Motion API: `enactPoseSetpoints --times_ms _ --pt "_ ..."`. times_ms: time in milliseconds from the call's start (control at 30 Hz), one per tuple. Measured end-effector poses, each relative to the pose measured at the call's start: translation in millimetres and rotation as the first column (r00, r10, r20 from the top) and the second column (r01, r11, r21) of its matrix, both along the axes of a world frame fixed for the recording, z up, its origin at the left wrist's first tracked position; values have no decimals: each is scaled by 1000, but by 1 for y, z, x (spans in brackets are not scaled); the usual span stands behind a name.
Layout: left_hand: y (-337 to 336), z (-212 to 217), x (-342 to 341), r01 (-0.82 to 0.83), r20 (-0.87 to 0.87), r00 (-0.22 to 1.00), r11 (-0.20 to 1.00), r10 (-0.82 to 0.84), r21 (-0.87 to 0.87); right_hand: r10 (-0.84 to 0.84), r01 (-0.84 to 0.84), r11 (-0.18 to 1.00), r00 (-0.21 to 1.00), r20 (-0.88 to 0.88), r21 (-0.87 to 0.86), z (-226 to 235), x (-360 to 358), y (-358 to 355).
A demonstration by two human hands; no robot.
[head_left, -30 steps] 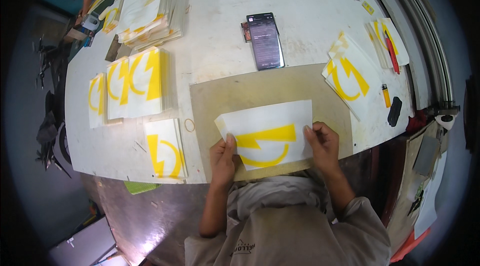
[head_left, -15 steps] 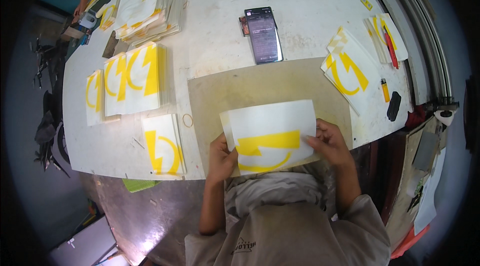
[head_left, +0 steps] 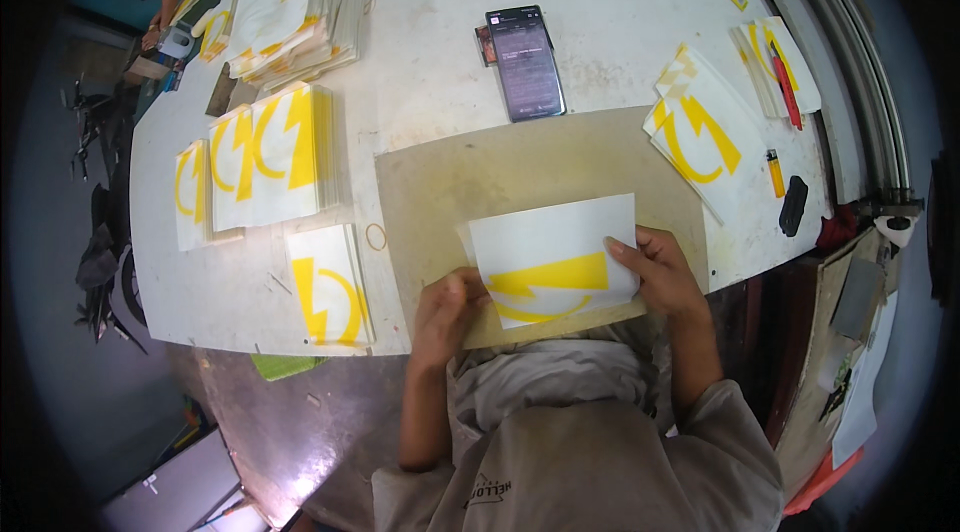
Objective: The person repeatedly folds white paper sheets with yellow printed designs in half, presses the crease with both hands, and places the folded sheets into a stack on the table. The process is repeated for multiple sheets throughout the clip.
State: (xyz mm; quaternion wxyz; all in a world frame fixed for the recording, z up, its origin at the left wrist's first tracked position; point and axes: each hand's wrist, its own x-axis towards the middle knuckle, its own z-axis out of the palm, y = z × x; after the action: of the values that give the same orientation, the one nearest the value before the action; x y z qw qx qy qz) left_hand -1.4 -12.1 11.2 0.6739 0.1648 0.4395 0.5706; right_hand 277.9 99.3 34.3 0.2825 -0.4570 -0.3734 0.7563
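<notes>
A white printed paper piece (head_left: 550, 232) with a yellow bolt-like shape and arc is held low over a brownish board (head_left: 430, 182) at the table's near edge. My right hand (head_left: 668, 277) pinches its right edge, thumb on top. At the left edge, my left hand (head_left: 448, 317) is closed with its fingertips against the paper. A faint, blurred strip shows beside that edge; whether it is a flap or a second layer I cannot tell. Left of the board lies a small stack of similar papers (head_left: 328, 277).
Taller stacks of printed papers (head_left: 285, 157) stand on the left of the white table, with a bigger pile (head_left: 285, 17) behind. A phone (head_left: 525, 62) lies beyond the board. Right are loose papers (head_left: 705, 132), a red cutter (head_left: 785, 87), a yellow lighter (head_left: 775, 174) and a metal rail (head_left: 870, 82).
The paper has shifted slightly right, and the strip along its left edge has narrowed and blurred. My left hand's fingers have curled over more; my right hand has risen a little along the right edge.
</notes>
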Motion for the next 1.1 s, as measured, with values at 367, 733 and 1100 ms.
enactPoseSetpoints --times_ms 367,733,1100 --pt "62 15 4 121 -74 988 974 -137 -190 -19 -25 981 975 -221 -194 -25 1 25" --pt "60 -6 -5 112 162 980 993 -115 30 -13 -28 990 960 -280 -142 -31 7 28" --pt "64 -8 -5 124 136 984 992 -119 -26 81 -61 994 965 -248 86 -28 10 21"
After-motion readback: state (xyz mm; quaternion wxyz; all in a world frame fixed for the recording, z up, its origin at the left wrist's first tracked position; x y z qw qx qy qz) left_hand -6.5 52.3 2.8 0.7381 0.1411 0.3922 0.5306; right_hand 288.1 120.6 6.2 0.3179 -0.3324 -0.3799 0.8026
